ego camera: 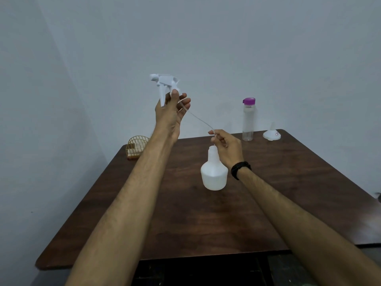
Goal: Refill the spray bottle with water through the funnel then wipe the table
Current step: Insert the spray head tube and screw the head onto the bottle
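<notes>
One step in: left hand (172,112) grips the white plastic trigger sprayer (165,83) aloft, right hand (225,145) pinches its clear dip tube (198,117) above the squat white bottle (214,174) standing mid-table. Funnel, filling, wiping all left.

Gold wire holder (136,148) at far-left corner of the dark wood table (185,219), domed top, upright; holds something pale inside, contents not identifiable. Black wristband (240,169) on the right wrist. Plain pale grey-blue wall (226,48) behind the table, corner seam running down at left. Dark floor or lower structure (206,271) visible beneath the near table edge; detail too dim to resolve.
</notes>
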`<control>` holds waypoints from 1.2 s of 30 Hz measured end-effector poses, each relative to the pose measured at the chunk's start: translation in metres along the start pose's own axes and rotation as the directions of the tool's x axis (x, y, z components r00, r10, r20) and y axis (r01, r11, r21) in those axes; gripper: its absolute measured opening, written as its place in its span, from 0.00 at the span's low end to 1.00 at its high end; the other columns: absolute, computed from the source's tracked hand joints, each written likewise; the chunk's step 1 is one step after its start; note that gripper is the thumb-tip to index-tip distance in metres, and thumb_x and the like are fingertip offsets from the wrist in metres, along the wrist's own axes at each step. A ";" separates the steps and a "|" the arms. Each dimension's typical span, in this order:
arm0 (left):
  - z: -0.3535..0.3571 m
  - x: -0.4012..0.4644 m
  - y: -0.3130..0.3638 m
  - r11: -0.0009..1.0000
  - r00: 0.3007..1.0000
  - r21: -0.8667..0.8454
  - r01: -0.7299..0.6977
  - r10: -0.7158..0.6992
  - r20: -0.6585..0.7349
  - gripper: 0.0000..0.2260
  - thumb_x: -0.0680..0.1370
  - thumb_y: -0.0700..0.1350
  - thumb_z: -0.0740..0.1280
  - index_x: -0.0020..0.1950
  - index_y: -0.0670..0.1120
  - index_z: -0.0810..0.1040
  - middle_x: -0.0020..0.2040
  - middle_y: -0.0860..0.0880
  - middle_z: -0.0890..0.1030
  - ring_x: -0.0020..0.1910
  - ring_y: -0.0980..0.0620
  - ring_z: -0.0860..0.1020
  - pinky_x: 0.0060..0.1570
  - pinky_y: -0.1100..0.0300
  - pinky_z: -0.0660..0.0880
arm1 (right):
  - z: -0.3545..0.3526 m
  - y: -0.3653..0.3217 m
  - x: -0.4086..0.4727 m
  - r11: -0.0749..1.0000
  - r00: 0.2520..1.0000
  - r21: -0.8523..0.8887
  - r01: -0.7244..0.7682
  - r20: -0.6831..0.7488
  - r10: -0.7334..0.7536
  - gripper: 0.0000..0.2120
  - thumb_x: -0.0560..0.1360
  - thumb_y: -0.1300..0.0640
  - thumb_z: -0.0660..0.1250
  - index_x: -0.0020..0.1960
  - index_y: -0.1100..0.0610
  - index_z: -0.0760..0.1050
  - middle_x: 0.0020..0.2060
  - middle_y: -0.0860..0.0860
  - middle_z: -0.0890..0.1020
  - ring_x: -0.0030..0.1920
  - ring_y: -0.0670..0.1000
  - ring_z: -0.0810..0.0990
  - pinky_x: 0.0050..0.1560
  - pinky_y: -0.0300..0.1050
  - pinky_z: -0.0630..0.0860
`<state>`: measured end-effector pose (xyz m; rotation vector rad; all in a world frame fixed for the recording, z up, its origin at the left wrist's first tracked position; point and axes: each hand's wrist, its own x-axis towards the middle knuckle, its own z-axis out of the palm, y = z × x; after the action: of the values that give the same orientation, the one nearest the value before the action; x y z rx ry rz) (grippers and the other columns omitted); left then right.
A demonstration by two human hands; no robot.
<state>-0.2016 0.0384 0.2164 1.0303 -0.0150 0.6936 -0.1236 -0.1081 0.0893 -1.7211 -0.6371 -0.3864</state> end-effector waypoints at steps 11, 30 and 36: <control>-0.001 -0.026 -0.062 0.888 0.992 0.452 -0.088 0.039 0.116 0.05 0.80 0.45 0.68 0.52 0.43 0.79 0.46 0.45 0.83 0.45 0.51 0.83 0.48 0.59 0.81 | 0.011 0.028 -0.029 0.995 0.994 0.070 -0.067 0.089 0.061 0.18 0.82 0.47 0.62 0.67 0.52 0.77 0.55 0.46 0.83 0.54 0.43 0.81 0.51 0.29 0.74; -0.030 -0.054 -0.150 0.701 0.985 0.693 -0.171 0.106 0.136 0.12 0.78 0.50 0.71 0.58 0.46 0.78 0.44 0.53 0.82 0.44 0.60 0.81 0.41 0.69 0.76 | 0.028 0.070 -0.051 0.992 0.998 0.128 -0.005 0.066 -0.003 0.15 0.79 0.50 0.66 0.65 0.49 0.73 0.53 0.42 0.81 0.53 0.42 0.80 0.52 0.40 0.79; -0.029 -0.056 -0.157 0.722 0.987 0.673 -0.161 0.108 0.120 0.09 0.79 0.48 0.70 0.55 0.46 0.79 0.42 0.54 0.82 0.42 0.60 0.81 0.39 0.69 0.76 | 0.027 0.074 -0.050 0.991 0.998 0.132 -0.011 0.055 0.004 0.14 0.79 0.50 0.67 0.63 0.52 0.75 0.52 0.44 0.81 0.53 0.43 0.81 0.51 0.41 0.78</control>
<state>-0.1707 -0.0181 0.0602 1.7872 0.1136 0.8169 -0.1208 -0.1031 -0.0041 -1.6112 -0.6810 -0.2862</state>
